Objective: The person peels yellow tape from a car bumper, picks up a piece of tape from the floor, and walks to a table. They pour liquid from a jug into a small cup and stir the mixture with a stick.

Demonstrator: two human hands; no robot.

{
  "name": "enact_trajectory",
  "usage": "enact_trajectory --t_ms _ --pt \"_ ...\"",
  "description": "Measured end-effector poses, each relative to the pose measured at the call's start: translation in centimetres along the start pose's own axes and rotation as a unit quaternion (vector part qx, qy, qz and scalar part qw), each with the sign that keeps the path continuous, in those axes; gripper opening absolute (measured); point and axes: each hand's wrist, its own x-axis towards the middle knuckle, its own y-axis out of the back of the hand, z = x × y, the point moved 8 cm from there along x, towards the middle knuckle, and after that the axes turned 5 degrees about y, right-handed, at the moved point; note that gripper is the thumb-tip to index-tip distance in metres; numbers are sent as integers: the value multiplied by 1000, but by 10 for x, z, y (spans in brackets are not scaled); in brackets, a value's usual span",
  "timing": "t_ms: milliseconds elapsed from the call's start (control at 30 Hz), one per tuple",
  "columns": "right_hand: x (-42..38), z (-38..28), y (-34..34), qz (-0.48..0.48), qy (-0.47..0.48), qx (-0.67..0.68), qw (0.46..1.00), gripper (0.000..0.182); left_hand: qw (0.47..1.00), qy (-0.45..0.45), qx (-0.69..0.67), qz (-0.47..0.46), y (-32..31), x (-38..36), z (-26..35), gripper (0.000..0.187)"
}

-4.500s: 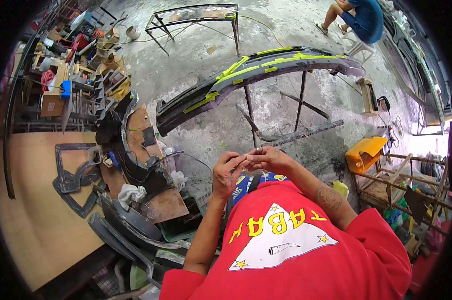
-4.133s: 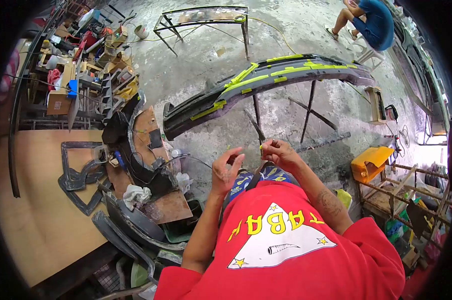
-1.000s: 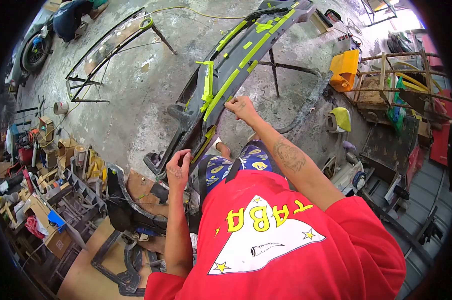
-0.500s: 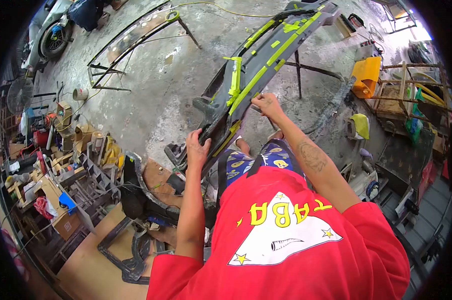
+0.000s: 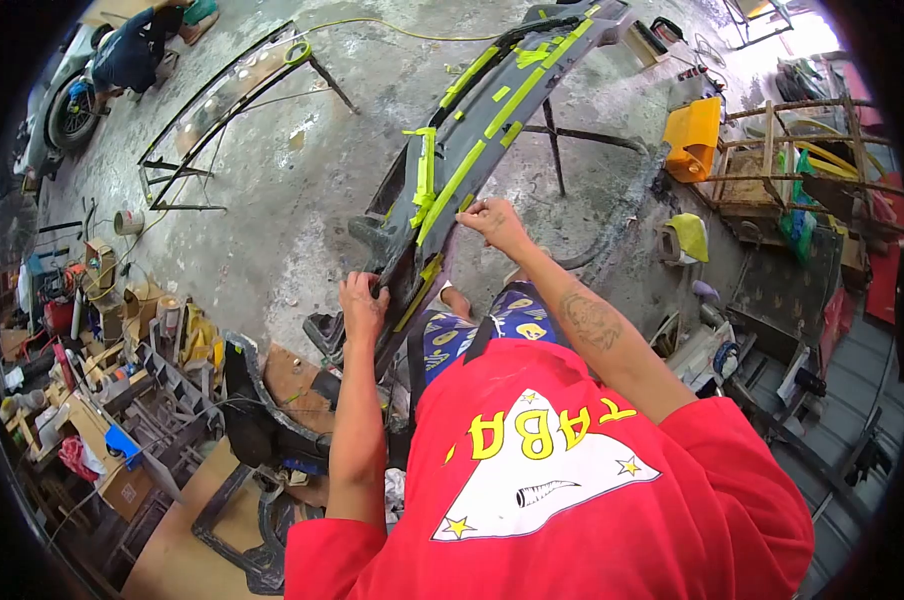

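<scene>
A long grey car bumper (image 5: 469,127) with strips of yellow-green masking tape (image 5: 450,190) slants away from my body. My left hand (image 5: 364,305) rests at its near left edge, fingers bent over the rim and thumb toward the inner side. Along the right edge, my right hand (image 5: 494,226) pinches with its fingertips at the bumper, close to a short bit of tape. What lies between those fingertips is too small to make out. The near end of the bumper reaches down beside my legs.
A metal frame table (image 5: 242,105) with a tape roll (image 5: 297,52) stands at the far left. Another person (image 5: 137,50) crouches by a wheel (image 5: 72,118). Clutter and a cardboard box (image 5: 107,440) fill the left; a yellow-orange container (image 5: 694,140) and wooden rack are right.
The view has swung slightly right, so the scene sits further left. More of the crouching person shows. Both hands remain at the bumper's edges, the left slightly shifted.
</scene>
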Motion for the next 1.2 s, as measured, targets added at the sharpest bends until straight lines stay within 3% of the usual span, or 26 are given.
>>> enact_trajectory --t_ms 133,400,500,633,933,1200 --pt "7 0 0 34 21 -84 996 47 1000 -7 16 4 1 0 -1 26" --pt "11 2 -5 44 44 -63 996 38 999 -3 -31 -11 0 -1 -12 25" --pt "6 -1 -5 35 -4 -30 999 31 997 24 -71 -5 3 -4 -18 33" --pt "8 2 -8 42 -9 -25 999 31 989 68 -131 -20 6 -11 -29 45" --pt "15 4 -13 79 53 -95 991 33 990 75 -116 2 16 -28 -40 47" --pt "0 -5 -4 62 9 -73 995 37 987 83 -139 1 7 -29 -46 44"
